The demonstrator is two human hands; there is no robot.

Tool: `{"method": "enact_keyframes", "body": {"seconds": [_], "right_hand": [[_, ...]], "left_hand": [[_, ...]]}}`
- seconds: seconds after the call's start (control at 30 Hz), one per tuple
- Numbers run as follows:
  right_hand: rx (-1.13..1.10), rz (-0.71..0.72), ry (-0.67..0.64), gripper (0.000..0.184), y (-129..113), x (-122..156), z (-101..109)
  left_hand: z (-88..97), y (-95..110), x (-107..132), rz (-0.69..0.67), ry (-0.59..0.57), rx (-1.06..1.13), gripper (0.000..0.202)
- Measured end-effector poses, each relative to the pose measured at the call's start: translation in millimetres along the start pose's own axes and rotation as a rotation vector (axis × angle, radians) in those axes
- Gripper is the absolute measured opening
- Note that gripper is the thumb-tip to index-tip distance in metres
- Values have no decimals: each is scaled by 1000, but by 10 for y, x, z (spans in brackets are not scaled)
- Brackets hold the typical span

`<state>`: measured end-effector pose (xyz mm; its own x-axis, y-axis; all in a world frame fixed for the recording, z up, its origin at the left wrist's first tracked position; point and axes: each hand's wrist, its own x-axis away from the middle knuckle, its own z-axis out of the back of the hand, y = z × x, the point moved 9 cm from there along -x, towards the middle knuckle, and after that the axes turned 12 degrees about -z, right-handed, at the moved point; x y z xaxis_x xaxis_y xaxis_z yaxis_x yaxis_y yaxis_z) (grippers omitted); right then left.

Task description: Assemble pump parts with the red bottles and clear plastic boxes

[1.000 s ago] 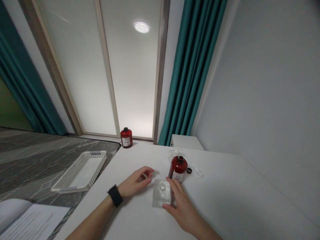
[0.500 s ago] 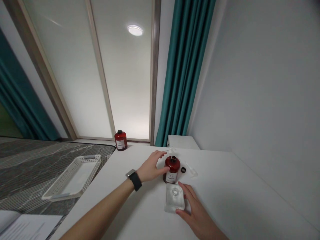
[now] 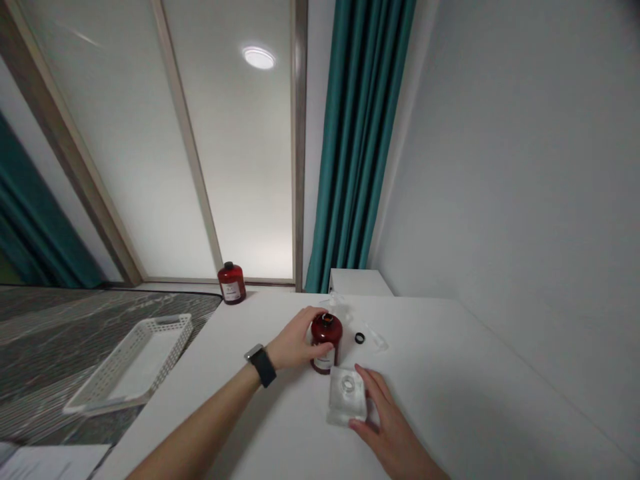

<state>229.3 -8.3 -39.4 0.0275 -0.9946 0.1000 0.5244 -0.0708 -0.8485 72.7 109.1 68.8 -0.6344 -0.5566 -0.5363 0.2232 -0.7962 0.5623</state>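
Note:
My left hand (image 3: 297, 343), with a dark watch on its wrist, is wrapped round an open red bottle (image 3: 326, 341) standing on the white table (image 3: 450, 373). Just in front of it stands a clear square glass bottle (image 3: 345, 397). My right hand (image 3: 387, 423) rests against that clear bottle's right side, thumb at its near corner and fingers along the side. A small black cap (image 3: 359, 337) lies behind the red bottle, with a clear pump piece (image 3: 375, 337) next to it.
A second, capped red bottle (image 3: 231, 283) stands on the window sill at the back. A white slatted basket (image 3: 130, 363) lies on the dark marbled surface to the left. Teal curtains (image 3: 360, 147) hang behind the table. A white box (image 3: 357, 283) sits at the table's far edge.
My left hand moved from the table surface to the red bottle and closed round it. My right hand stayed on the clear bottle. The view shifted to the right.

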Motion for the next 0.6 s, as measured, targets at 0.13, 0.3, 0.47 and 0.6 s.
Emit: {"method": "enact_keyframes", "body": {"seconds": [0.13, 0.3, 0.47, 0.6], "right_hand": [[25, 12, 12, 74, -22, 5, 22], [40, 16, 13, 73, -34, -16, 25], [62, 31, 5, 72, -75, -53, 8], [57, 62, 26, 70, -71, -62, 7]], "left_hand": [[156, -30, 136, 48, -88, 54, 58], [275, -168, 296, 90, -92, 209, 70], [138, -252, 440, 122, 12, 480, 64], [40, -369, 585, 271, 229, 342, 88]]}}
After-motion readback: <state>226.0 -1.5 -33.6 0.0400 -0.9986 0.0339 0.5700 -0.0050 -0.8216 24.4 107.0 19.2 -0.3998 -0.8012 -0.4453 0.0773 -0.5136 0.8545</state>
